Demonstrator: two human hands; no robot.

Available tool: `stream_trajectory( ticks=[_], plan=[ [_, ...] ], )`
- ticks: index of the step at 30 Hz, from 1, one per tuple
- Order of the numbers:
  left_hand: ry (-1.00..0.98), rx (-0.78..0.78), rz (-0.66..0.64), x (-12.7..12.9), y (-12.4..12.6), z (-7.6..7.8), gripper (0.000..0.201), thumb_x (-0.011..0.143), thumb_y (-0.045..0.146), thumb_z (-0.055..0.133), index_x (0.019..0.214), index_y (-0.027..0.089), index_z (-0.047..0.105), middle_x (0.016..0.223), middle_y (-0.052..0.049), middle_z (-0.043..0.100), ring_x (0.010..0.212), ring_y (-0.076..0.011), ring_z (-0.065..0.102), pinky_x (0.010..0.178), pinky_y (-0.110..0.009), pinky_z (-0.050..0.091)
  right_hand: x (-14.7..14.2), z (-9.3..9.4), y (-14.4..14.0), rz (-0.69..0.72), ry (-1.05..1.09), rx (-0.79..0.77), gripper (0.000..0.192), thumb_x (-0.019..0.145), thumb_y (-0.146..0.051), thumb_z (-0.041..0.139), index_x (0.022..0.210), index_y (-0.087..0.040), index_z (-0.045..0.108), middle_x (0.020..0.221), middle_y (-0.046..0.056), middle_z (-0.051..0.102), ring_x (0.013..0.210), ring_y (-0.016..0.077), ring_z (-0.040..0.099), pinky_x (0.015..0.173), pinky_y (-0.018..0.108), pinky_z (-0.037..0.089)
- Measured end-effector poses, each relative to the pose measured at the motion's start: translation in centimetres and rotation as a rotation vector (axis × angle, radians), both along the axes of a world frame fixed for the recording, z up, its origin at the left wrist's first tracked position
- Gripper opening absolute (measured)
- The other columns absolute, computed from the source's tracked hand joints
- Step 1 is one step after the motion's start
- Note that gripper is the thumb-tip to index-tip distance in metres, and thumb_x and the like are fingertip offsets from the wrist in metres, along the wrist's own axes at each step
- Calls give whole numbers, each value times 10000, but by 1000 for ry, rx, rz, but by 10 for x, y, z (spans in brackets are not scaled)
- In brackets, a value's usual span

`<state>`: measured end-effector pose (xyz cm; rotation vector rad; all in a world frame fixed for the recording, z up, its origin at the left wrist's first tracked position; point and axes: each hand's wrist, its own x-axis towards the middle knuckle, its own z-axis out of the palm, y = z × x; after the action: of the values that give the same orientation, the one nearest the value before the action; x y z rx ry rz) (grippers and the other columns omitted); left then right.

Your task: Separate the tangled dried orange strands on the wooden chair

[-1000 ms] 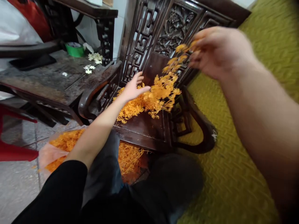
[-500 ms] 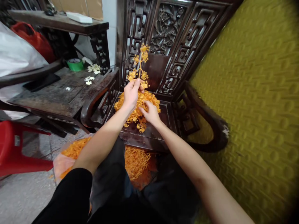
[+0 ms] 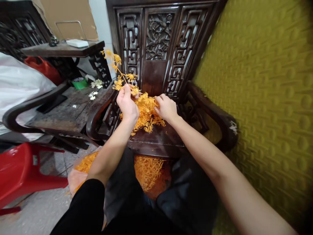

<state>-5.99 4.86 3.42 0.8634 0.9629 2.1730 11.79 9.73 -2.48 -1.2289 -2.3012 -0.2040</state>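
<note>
My left hand (image 3: 128,103) is closed on a branched orange plastic flower stem (image 3: 124,77) with spiky flower heads. The stem tilts up and to the left, above the chair's left armrest. My right hand (image 3: 167,107) has its fingers curled at the right side of a heap of orange plastic sprigs (image 3: 145,116). A sprig of the same orange plastic shows at its fingertips; how they grip it is partly hidden. The heap lies on the seat of a dark carved wooden chair (image 3: 168,138).
Below the seat is more orange plastic (image 3: 148,171), and a plastic bag (image 3: 74,179) of it stands on the floor. To the left are a red stool (image 3: 22,169), a wooden side seat (image 3: 65,114), green tape (image 3: 80,84) and pale flower pieces (image 3: 96,84). A yellow-green padded surface (image 3: 264,81) rises at right.
The stem in my left hand has swung from upright to leaning left. My right hand has moved up and right along the heap, its fingers more closed. The camera view has shifted.
</note>
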Motion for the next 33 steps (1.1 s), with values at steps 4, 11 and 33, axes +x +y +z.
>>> stream_trajectory(
  ticks=[4, 11, 33],
  plan=[
    [-39, -160, -135, 1, 13, -8, 324, 1036, 484, 443, 968, 200, 582, 729, 3, 614, 785, -140, 693, 875, -334, 574, 17, -14, 5, 53, 31, -95, 418, 907, -435, 637, 1256, -206, 670, 1193, 161, 584, 1092, 334, 544, 889, 476, 483],
    [-42, -242, -462, 13, 13, -25, 201, 1009, 369, 536, 1163, 242, 504, 1103, -73, 719, 1040, -184, 718, 978, -392, 539, 20, -24, -16, 236, 364, -159, 399, 885, -467, 695, 1201, -224, 711, 1172, 120, 640, 1100, 289, 591, 976, 480, 481],
    [1502, -644, 225, 20, -13, -19, 204, 875, 288, 582, 1037, 244, 699, 886, -68, 733, 872, -269, 674, 799, -345, 458, 27, -9, -6, -186, 541, -89, 115, 830, -237, 595, 878, -212, 696, 920, 63, 718, 785, 237, 633, 707, 354, 453]
  ],
)
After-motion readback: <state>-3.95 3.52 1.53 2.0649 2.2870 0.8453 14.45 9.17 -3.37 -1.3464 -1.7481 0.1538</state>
